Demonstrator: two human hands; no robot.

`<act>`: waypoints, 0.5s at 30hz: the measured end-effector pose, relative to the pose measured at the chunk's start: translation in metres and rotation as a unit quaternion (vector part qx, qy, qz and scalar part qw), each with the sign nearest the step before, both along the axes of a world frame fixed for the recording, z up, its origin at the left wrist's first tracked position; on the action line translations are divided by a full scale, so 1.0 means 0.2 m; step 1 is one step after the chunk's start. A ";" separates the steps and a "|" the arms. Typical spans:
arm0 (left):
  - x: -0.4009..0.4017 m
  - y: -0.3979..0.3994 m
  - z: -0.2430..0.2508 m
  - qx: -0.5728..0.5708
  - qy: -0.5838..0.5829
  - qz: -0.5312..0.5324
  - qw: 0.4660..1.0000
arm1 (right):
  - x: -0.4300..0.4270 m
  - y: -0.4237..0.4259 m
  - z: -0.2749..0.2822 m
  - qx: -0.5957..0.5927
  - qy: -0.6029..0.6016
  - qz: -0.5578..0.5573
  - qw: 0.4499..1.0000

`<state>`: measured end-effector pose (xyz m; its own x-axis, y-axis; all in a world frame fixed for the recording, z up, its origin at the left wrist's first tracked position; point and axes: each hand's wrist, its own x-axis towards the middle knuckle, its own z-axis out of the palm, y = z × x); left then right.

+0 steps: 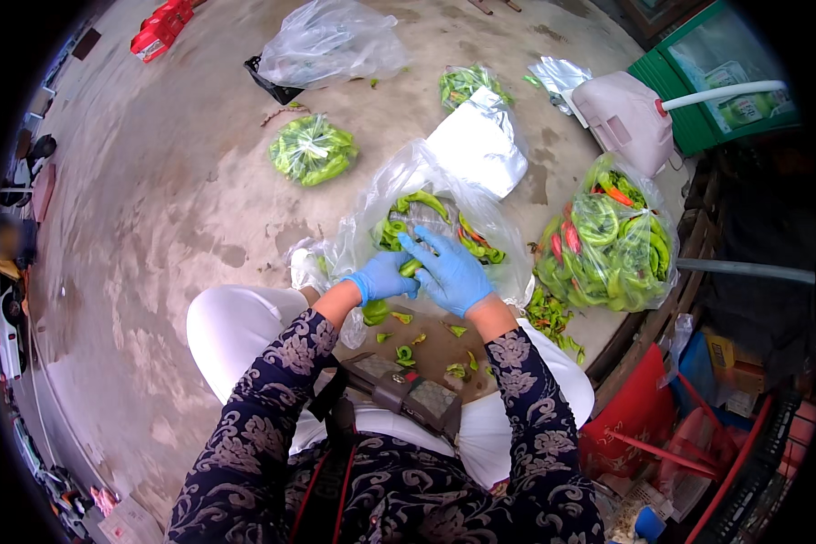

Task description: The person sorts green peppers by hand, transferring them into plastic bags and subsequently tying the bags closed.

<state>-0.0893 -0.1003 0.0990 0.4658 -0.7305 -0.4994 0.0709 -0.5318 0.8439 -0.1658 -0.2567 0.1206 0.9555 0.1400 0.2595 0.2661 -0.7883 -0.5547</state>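
Both hands wear blue gloves and meet over a large open clear plastic bag point(510, 238). My left hand point(383, 275) is closed around a green pepper point(410, 267). The fingers of my right hand point(449, 268) reach over the same pepper from the other side; whether they grip it is unclear. Inside the open bag lie long green peppers point(423, 198) and a few orange-red ones point(470, 231). Another green pepper point(375, 312) shows just below my left hand. Pepper scraps point(404, 353) are scattered on the ground between my knees.
A big tied bag of peppers point(608, 238) stands at the right, by a pile of scraps point(551, 316). Ahead are smaller pepper bags point(313, 149), point(472, 87) silver sheeting point(479, 146), a plastic-covered black crate point(272, 83) and a plastic jug point(622, 119). A red container point(629, 421) is at lower right.
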 end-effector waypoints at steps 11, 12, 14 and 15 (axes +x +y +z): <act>-0.14 0.16 -0.06 0.033 0.074 -0.081 0.993 | -0.22 0.24 -0.20 -0.088 0.168 -0.084 0.978; -0.15 0.18 -0.13 0.036 0.078 -0.078 0.993 | -0.21 0.27 -0.24 -0.086 0.171 -0.080 0.978; -0.13 0.22 -0.22 -0.004 0.137 -0.032 0.990 | -0.14 0.32 -0.28 -0.046 0.251 -0.140 0.957; -0.14 0.20 -0.22 -0.004 0.140 -0.033 0.990 | -0.12 0.31 -0.36 -0.047 0.254 -0.141 0.956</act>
